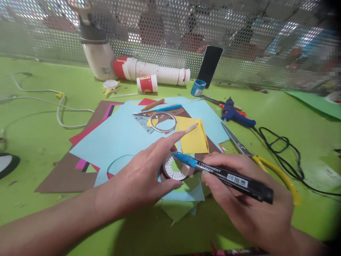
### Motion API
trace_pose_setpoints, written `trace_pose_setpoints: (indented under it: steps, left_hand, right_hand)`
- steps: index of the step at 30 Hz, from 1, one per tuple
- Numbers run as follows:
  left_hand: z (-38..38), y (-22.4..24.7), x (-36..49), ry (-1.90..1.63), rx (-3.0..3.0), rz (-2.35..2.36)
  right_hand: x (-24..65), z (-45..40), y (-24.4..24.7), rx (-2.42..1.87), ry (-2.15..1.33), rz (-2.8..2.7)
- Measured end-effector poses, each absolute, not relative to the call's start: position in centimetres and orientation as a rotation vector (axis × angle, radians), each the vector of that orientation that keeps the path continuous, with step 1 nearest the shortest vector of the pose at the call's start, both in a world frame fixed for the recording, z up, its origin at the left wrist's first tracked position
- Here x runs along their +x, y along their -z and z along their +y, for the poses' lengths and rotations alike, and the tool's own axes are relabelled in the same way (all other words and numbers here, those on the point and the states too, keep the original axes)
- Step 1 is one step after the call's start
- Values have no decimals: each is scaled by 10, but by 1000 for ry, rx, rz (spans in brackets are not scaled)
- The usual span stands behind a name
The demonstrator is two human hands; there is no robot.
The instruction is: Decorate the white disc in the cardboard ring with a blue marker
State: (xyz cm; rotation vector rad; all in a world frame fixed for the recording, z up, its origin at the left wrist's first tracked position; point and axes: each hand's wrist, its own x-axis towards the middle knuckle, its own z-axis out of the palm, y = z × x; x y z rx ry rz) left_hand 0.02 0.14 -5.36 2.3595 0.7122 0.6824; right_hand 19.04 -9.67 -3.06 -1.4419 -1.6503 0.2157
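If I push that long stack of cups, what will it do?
The cup stack would probably roll, since it's round and lying on its side. It might bend or slide apart, being many nested cups. It looks like paper, so it's probably light.

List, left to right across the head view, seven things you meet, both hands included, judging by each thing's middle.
White cable, pump sprayer, left hand, dotted ring, blue jar, right hand, green sheet.

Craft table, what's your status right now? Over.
Left hand holding white ring. Right hand holding marker, tip at ring's far edge. Scissors beside right hand.
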Motion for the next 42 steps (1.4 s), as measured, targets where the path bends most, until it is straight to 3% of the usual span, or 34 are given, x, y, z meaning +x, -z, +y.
trace_pose_setpoints:
  steps: [18,42]
  left_hand:
    - [3,55,2,-682,2369,692]
    - [4,57,0,-714,2371,654]
  right_hand:
    - [190,-95,30,-1426,-251,-1666]
    - [190,-95,41,-1187,6,-1843]
